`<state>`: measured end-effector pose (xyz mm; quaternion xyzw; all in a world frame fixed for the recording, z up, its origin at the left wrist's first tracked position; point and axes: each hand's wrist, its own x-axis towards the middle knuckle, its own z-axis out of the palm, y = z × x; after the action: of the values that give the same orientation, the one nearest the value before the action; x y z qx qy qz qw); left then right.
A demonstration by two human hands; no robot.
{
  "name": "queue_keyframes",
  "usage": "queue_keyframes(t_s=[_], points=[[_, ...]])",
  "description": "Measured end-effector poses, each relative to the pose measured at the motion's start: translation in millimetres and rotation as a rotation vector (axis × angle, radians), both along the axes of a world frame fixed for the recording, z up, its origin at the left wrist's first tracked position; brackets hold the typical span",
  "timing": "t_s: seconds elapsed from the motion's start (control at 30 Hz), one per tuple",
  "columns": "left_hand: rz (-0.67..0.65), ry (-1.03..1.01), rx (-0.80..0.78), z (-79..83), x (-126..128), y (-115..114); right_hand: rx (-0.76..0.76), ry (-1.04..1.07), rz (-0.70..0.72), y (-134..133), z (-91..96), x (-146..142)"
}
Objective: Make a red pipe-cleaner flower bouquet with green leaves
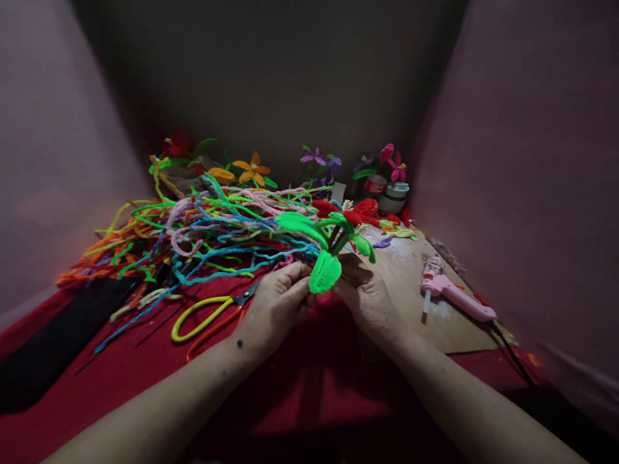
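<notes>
My left hand (276, 303) and my right hand (368, 298) meet at the middle of the table, both closed around a pipe-cleaner flower (327, 252). The flower has bright green fuzzy leaves fanning upward and a red part hidden low between my palms. My left fingers pinch the lowest green leaf. My right fingers wrap the dark stems from the right. Yellow-handled scissors (209, 314) lie just left of my left wrist on the red cloth (135, 367).
A big tangle of coloured pipe cleaners (193, 235) covers the left and middle. Finished flowers (251, 169) and small jars (393, 196) stand at the back. A pink glue gun (454, 296) lies on a wooden board (411, 277) at right. A black strip (58, 341) lies far left.
</notes>
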<state>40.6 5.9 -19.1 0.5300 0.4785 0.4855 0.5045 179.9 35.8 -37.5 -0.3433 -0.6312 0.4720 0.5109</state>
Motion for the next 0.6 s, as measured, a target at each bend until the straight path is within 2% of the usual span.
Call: queue_keyframes(t_s=[0.2, 0.33, 0.47, 0.6], points=[[-0.131, -0.263, -0.118, -7.3, 0, 2, -0.082, 0.167, -0.002, 0, -1.9, -2], [-0.23, -0.439, -0.206, -10.0, -2, 4, -0.119, 0.167, 0.031, 0, 0.3, 0], [-0.381, -0.527, -0.299, -13.7, -9, 7, -0.224, 0.141, 0.111, -2, 5.8, 3], [-0.514, -0.623, -0.371, -18.1, -14, 8, -0.252, 0.187, 0.216, -3, 3.2, 3]])
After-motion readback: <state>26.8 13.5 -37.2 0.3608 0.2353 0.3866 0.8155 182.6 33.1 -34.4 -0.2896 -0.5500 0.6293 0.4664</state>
